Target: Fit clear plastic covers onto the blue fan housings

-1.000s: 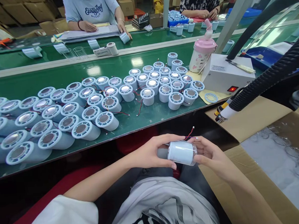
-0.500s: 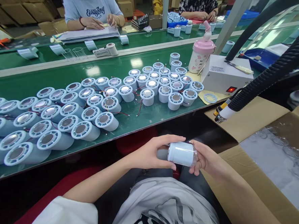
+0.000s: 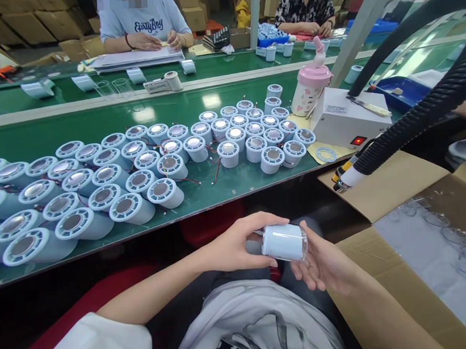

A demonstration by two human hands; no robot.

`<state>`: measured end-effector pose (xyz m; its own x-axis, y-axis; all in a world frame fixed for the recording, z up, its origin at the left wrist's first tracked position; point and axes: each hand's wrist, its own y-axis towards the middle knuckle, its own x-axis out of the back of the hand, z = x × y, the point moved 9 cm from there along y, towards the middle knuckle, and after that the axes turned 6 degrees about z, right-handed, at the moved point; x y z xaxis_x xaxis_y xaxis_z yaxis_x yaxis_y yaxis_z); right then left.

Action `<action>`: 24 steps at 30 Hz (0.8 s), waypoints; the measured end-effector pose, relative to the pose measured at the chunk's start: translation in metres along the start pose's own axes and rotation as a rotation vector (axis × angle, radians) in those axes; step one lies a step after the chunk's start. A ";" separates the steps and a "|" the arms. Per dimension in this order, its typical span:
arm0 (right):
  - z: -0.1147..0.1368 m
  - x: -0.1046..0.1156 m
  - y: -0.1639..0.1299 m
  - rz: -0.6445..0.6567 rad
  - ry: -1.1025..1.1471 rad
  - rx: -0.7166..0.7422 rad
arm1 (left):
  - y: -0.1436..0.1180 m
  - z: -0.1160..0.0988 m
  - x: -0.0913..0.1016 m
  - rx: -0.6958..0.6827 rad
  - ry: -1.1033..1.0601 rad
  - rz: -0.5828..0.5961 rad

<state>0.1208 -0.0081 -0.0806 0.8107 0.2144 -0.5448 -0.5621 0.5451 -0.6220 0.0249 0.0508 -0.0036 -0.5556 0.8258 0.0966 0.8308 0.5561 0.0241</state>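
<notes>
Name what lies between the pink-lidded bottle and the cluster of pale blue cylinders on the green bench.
In the head view, almost nothing: the pink-lidded bottle stands right behind the cluster of pale blue cylinders, with only a yellowish sheet on the green bench showing between them.

A factory assembly line: a long green workbench (image 3: 226, 188) carries dozens of identical pale blue cylinders (image 3: 169, 168) (some trailing red wires), other workers sit at twelve o'clock, and cardboard boxes (image 3: 391, 186) stand at three o'clock.
</notes>
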 end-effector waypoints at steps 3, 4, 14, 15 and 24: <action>0.023 0.022 -0.010 -0.246 -0.312 0.300 | -0.002 0.010 0.000 0.133 -0.130 -0.020; 0.037 0.025 -0.020 -0.344 -0.467 0.473 | -0.003 0.013 -0.001 0.168 -0.191 -0.020; 0.050 0.000 -0.040 -0.091 -0.602 0.793 | -0.003 0.003 -0.005 0.111 -0.245 0.078; 0.048 0.002 -0.038 -0.070 -0.517 0.755 | -0.003 0.003 -0.005 0.113 -0.249 0.088; 0.029 0.010 -0.018 -0.124 -0.420 0.594 | -0.003 0.033 -0.019 0.260 -0.447 0.118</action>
<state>0.1438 0.0082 -0.0588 0.9240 0.3498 -0.1546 -0.3752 0.9072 -0.1904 0.0323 0.0365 -0.0387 -0.4663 0.8118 -0.3515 0.8841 0.4149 -0.2147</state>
